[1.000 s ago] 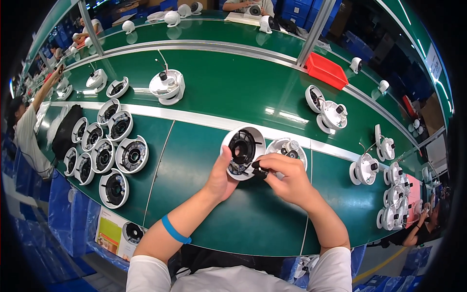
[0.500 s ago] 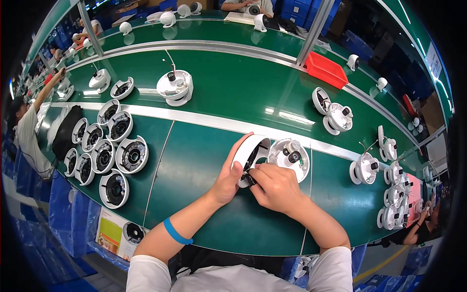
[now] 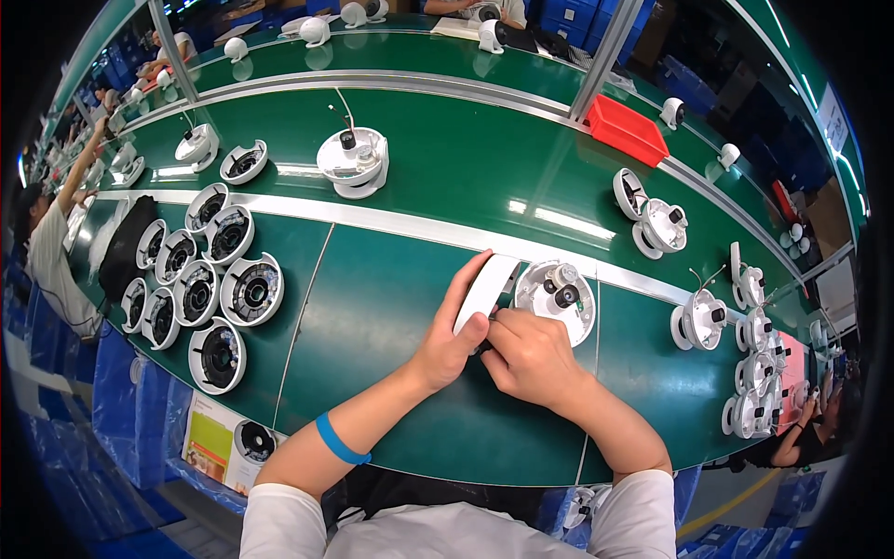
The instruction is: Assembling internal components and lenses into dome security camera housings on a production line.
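My left hand (image 3: 449,337) is wrapped round a white camera housing cover (image 3: 488,291), a shallow round shell tilted on edge with its outer side toward the left. Curled at the shell's inner side, my right hand (image 3: 535,352) has its fingers pinched together; whatever they grip is hidden behind the knuckles. Just beyond the right hand stands an opened white camera body (image 3: 579,317), with a black lens and a small round motor-like part showing. It sits on the green worktop (image 3: 391,279).
Several white-rimmed covers with black insides (image 3: 250,289) cluster at the left. Open camera bodies (image 3: 358,162) stand on the green conveyor (image 3: 466,177); more camera bodies (image 3: 756,368) crowd the right end. A red tray (image 3: 626,130) lies beyond the belt. Co-workers sit at both sides.
The cover has turned, so its black inside is now mostly hidden. My right hand stays close against it. Pieces on the conveyor have shifted to the right.
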### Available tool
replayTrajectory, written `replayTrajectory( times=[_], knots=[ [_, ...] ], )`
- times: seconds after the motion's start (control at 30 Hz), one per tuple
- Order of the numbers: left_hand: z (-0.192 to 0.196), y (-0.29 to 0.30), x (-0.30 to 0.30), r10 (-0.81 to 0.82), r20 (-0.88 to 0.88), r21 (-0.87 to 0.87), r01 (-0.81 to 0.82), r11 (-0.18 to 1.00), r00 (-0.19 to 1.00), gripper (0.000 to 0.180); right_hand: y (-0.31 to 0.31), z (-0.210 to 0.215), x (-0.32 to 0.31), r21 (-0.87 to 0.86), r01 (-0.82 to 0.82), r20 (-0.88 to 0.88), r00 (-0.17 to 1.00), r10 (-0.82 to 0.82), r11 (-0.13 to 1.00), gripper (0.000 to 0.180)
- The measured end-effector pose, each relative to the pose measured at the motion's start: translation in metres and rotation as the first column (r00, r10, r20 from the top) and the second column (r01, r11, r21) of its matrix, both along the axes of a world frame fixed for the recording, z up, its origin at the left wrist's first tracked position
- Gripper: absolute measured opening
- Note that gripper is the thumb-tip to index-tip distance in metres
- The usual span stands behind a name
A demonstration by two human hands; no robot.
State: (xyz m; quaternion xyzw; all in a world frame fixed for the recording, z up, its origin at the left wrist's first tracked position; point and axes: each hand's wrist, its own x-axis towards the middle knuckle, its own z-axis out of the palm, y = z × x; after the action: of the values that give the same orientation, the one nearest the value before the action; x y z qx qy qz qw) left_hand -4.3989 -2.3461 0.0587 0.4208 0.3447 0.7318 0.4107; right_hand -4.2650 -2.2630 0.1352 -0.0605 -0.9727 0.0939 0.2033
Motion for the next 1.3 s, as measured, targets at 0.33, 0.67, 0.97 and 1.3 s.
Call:
replayTrajectory(
  times=[0.33,0.67,0.97,1.3],
  knots=[
    [-0.002,0.004,-0.005,-0.084,0.586,-0.065,0.149,0.987,0.806,0.060,0.010,0.009,0.000,-0.491,0.147,-0.019,0.984,-0.179,0.859,0.030],
    [0.007,0.011,-0.012,-0.183,0.788,-0.002,0.299,0.954,0.588,0.067,0.037,-0.005,0.017,-0.611,0.146,-0.054,0.973,-0.225,0.778,0.036],
    [-0.010,0.020,0.005,-0.085,0.551,-0.062,0.142,0.988,0.830,0.068,0.030,-0.009,0.018,-0.273,0.042,-0.103,0.992,-0.072,0.961,0.021],
    [-0.025,0.027,0.007,-0.074,0.159,-0.086,0.088,0.992,0.985,0.083,0.020,-0.018,0.014,0.067,-0.010,0.011,1.000,0.009,0.998,0.021]
  ],
)
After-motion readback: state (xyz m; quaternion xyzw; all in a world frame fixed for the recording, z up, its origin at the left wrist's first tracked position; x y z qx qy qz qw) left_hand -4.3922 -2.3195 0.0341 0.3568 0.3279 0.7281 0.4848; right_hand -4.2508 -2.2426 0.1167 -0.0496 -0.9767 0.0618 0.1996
